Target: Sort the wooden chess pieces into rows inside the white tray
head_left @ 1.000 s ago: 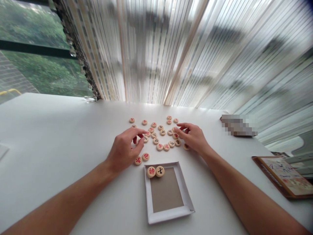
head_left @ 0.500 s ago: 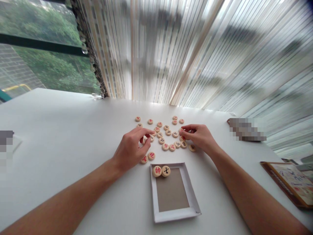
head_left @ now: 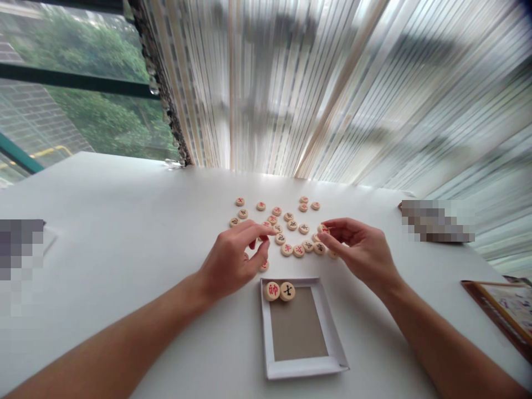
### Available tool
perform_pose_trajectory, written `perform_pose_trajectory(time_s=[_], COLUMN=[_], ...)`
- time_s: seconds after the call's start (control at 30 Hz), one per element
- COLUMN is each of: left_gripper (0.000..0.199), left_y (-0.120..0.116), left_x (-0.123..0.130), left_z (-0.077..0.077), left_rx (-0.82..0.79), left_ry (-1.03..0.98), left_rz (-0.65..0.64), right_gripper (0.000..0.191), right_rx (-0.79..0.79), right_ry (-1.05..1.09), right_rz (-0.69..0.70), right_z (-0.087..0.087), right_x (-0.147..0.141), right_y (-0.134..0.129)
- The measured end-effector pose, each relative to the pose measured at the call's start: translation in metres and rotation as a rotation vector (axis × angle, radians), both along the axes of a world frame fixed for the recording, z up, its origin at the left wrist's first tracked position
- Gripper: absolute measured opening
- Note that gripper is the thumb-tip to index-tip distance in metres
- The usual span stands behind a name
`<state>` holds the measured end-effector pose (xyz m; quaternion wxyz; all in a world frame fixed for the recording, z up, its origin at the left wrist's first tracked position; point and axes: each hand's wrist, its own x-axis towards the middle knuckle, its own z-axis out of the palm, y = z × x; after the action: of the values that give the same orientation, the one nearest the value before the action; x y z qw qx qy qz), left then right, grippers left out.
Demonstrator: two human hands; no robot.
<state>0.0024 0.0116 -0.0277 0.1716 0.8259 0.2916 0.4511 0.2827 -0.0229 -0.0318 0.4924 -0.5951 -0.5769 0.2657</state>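
The right hand [head_left: 359, 249] pinches a red-marked piece [head_left: 323, 229], a small hold that calls for steady fingertips; the left hand [head_left: 233, 252], narrowly open, hovers among other pieces [head_left: 292, 225].

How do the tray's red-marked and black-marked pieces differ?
The red-marked piece bears a busier character than the black-marked piece. The red-marked piece sits in the tray's far left corner, the black-marked piece just right of it. Both are pale discs.

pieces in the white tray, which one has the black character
The right-hand piece in the white tray: its character is black, while the left-hand piece beside it has a red one.
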Motion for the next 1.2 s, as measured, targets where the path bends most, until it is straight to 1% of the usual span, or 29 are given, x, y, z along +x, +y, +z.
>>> perform_pose_trajectory(time_s=[0.13, 0.27, 0.37, 0.47, 0.57, 0.63, 0.77, 0.93, 1.2], left_gripper=[0.017, 0.013, 0.011, 0.017, 0.023, 0.024, 0.024, 0.025, 0.017], left_y=[-0.012, -0.022, -0.026, -0.028, -0.028, -0.028, -0.027, -0.027, -0.028], left_x=[0.005, 0.009, 0.010, 0.011, 0.012, 0.013, 0.014, 0.013, 0.013], left_z=[0.006, 0.011, 0.014, 0.016, 0.017, 0.017, 0.018, 0.019, 0.020], left_rx=[-0.083, -0.251, -0.384, -0.549, -0.701, -0.760, -0.819, -0.847, -0.768], left_ry=[-0.054, -0.093, -0.129, -0.150, -0.145, -0.148, -0.167, -0.185, -0.227], left_rz=[-0.077, -0.133, -0.161, -0.183, -0.208, -0.233, -0.262, -0.269, -0.282], right_gripper=[0.027, 0.021, 0.029, 0.039, 0.035, 0.032, 0.031, 0.031, 0.023], right_rx=[-0.012, -0.088, -0.151, -0.204, -0.217, -0.216, -0.214, -0.189, -0.125], right_ry=[0.195, 0.306, 0.390, 0.493, 0.546, 0.554, 0.565, 0.560, 0.584], right_rz=[0.215, 0.391, 0.430, 0.436, 0.447, 0.456, 0.477, 0.469, 0.444], right_z=[0.015, 0.019, 0.017, 0.016, 0.017, 0.019, 0.020, 0.021, 0.019], right_x=[-0.028, -0.046, -0.050, -0.050, -0.049, -0.050, -0.053, -0.054, -0.055], right_y=[-0.024, -0.038, -0.041, -0.040, -0.040, -0.041, -0.042, -0.042, -0.043])
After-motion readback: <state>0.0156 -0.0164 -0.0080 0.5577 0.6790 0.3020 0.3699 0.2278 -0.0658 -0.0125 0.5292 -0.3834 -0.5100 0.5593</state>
